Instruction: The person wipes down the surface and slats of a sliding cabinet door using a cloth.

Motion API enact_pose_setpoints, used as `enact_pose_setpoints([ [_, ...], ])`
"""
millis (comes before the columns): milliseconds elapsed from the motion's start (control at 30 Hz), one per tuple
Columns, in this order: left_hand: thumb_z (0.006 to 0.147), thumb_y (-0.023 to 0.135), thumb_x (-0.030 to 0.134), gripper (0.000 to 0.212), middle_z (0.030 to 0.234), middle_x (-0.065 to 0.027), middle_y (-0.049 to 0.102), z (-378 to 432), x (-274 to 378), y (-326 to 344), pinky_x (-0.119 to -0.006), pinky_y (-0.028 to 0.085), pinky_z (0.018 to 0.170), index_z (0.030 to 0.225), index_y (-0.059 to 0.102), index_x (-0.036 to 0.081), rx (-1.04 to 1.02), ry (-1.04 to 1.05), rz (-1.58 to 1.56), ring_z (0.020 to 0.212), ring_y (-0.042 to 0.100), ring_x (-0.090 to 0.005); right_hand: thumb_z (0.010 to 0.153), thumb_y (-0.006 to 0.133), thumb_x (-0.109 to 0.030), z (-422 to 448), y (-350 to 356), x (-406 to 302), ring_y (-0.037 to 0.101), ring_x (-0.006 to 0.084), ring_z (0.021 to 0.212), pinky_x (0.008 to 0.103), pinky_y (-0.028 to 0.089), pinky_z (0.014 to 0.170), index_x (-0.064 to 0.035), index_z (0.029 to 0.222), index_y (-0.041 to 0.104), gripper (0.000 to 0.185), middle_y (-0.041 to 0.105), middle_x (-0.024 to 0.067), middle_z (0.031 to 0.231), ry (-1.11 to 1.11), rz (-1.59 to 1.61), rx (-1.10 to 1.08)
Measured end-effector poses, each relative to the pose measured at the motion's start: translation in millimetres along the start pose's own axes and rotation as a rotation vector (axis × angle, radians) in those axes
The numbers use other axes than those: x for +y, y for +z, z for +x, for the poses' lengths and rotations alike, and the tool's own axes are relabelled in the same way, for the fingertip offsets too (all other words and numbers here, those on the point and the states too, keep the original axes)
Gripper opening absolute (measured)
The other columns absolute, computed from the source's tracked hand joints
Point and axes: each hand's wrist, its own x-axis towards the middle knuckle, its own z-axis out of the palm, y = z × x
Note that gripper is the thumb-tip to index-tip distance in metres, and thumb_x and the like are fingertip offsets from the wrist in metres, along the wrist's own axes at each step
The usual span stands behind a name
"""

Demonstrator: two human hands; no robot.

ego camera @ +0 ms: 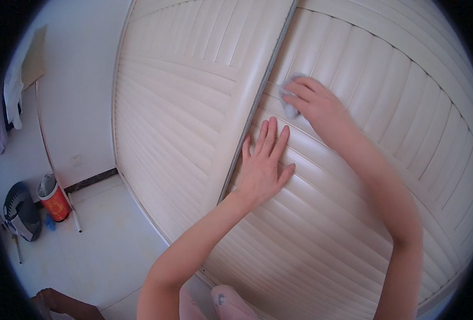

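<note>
A light grey cloth [290, 107] is bunched under the fingers of my right hand [314, 100], pressed to a cream slatted sliding door [324, 192]. The cloth lies close to the grey edge strip [258, 100] of the overlapping door, near the rail between the upright slats and the level slats. Below and to the left of it, my left hand [262, 172] rests flat on the level slats with its fingers spread, holding nothing. Its little finger is beside the edge strip. A second slatted door [172, 120] stands to the left.
On the tiled floor [100, 236] at the left stand a red bin [56, 205] with a bag inside and a dark bag-like object [22, 212]. A clothes stand [40, 116] leans past them, with garments [14, 92] hanging. A brown wooden piece [70, 302] is at the lower left.
</note>
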Motion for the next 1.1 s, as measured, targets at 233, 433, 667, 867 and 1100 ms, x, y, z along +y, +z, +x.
enact_pose_setpoints([
  [233, 0.085, 0.057, 0.039, 0.08, 0.156, -0.0187, 0.008, 6.4, 9.6, 12.2, -0.062, 0.015, 0.107, 0.149, 0.02, 0.009, 0.021, 0.012, -0.055, 0.144, 0.01, -0.034, 0.074, 0.061, -0.007, 18.8, 12.9, 9.7, 0.051, 0.0237, 0.118, 0.0336, 0.042, 0.099, -0.0025, 0.098, 0.066, 0.025, 0.06, 0.0069, 0.115, -0.01, -0.023, -0.033],
  [433, 0.086, 0.054, 0.043, 0.081, 0.156, -0.019, 0.007, 1.8, 3.4, 10.6, -0.063, 0.014, 0.107, 0.149, 0.018, 0.008, 0.012, -0.019, 0.012, 0.145, 0.009, -0.0339, 0.075, 0.059, -0.006, 3.2, -0.8, 4.5, 0.053, 0.0236, 0.118, 0.0326, 0.044, 0.099, -0.0041, 0.102, 0.067, 0.028, 0.062, 0.0077, 0.115, -0.078, -0.05, -0.08],
  [667, 0.086, 0.054, 0.044, 0.082, 0.157, -0.0182, 0.005, 5.9, 9.7, 11.2, -0.063, 0.015, 0.107, 0.15, 0.017, 0.008, 0.015, -0.018, -0.02, 0.145, 0.008, -0.0329, 0.08, 0.053, -0.005, 47.8, -21.1, 89.2, 0.052, 0.0229, 0.12, 0.0344, 0.044, 0.099, -0.0087, 0.107, 0.066, 0.03, 0.06, 0.0067, 0.122, 0.235, 0.102, 0.042],
  [867, 0.086, 0.055, 0.043, 0.082, 0.157, -0.0187, 0.005, 4.5, 8.0, 9.6, -0.063, 0.015, 0.107, 0.15, 0.017, 0.008, 0.021, -0.015, 0.01, 0.145, 0.007, -0.033, 0.081, 0.051, -0.005, 41.6, 8.7, 69.8, 0.052, 0.0243, 0.121, 0.0335, 0.045, 0.099, -0.0086, 0.108, 0.066, 0.032, 0.059, 0.0066, 0.124, 0.187, -0.277, 0.272],
  [1100, 0.087, 0.054, 0.044, 0.082, 0.157, -0.019, 0.004, 6.3, 15.1, 14.7, -0.062, 0.013, 0.108, 0.15, 0.016, 0.006, 0.047, -0.015, -0.019, 0.145, 0.006, -0.034, 0.078, 0.053, -0.004, 69.7, -17.6, 98.8, 0.055, 0.0243, 0.115, 0.033, 0.047, 0.095, -0.0081, 0.109, 0.065, 0.033, 0.06, 0.0063, 0.121, 0.102, -0.247, 0.135],
])
